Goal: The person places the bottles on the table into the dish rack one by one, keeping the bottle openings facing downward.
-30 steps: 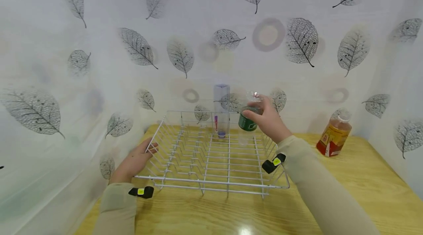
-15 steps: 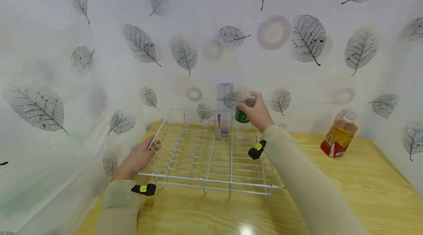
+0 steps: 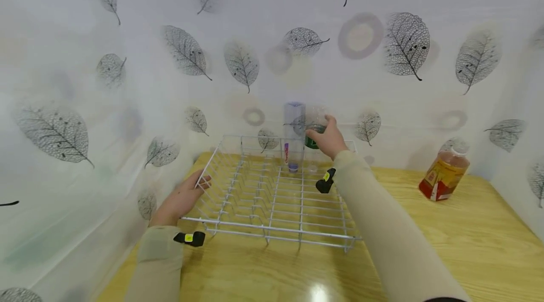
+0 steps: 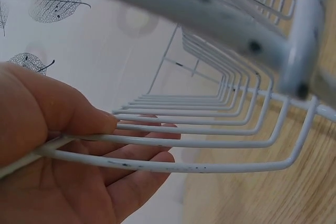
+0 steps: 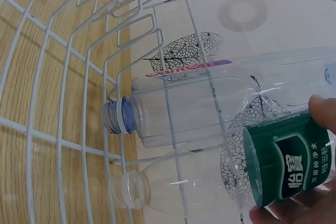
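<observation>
My left hand (image 3: 180, 198) holds the left side of a white wire dish rack (image 4: 157, 167), thumb over the top wire and fingers beneath. At the rack's back, my right hand (image 3: 330, 139) grips a clear plastic bottle with a green label (image 5: 286, 161), upside down, its uncapped-looking mouth down by the rack's wires. Right beside it a taller clear bottle (image 5: 189, 111) with a blue neck and a red-and-purple print also stands upside down in the rack. Part of the right hand lies outside the right wrist view.
A bottle of red liquid with a yellow label (image 3: 444, 174) stands on the wooden table (image 3: 403, 212), right of the rack. Behind and at the sides hangs a white leaf-print curtain (image 3: 263, 19).
My right hand has moved left and back with the green-labelled bottle, bringing it close beside the taller bottle. The left hand keeps its hold on the rack. The head view has shifted slightly.
</observation>
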`<action>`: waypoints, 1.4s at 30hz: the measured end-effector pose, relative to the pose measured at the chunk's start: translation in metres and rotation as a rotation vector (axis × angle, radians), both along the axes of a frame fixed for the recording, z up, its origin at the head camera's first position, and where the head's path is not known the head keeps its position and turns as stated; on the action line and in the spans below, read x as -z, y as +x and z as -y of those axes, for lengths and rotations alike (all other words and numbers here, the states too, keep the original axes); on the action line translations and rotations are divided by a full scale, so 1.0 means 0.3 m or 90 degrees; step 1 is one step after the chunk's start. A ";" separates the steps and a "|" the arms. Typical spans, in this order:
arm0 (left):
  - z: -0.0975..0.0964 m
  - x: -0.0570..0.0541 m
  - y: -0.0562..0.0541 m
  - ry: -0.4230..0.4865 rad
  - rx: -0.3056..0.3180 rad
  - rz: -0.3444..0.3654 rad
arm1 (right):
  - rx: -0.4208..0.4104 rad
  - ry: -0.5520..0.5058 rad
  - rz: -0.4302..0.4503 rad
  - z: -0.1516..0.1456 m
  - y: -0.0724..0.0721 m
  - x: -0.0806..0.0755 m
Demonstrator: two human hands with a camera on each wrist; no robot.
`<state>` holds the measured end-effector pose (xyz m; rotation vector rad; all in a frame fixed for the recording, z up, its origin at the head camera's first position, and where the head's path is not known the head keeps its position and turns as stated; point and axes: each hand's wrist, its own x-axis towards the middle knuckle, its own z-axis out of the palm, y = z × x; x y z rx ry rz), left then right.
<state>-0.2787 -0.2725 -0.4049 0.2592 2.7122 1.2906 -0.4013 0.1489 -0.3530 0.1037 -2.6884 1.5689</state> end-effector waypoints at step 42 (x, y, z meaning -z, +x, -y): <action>0.006 0.004 -0.011 0.048 0.012 0.009 | 0.254 0.100 -0.207 -0.717 0.365 -0.092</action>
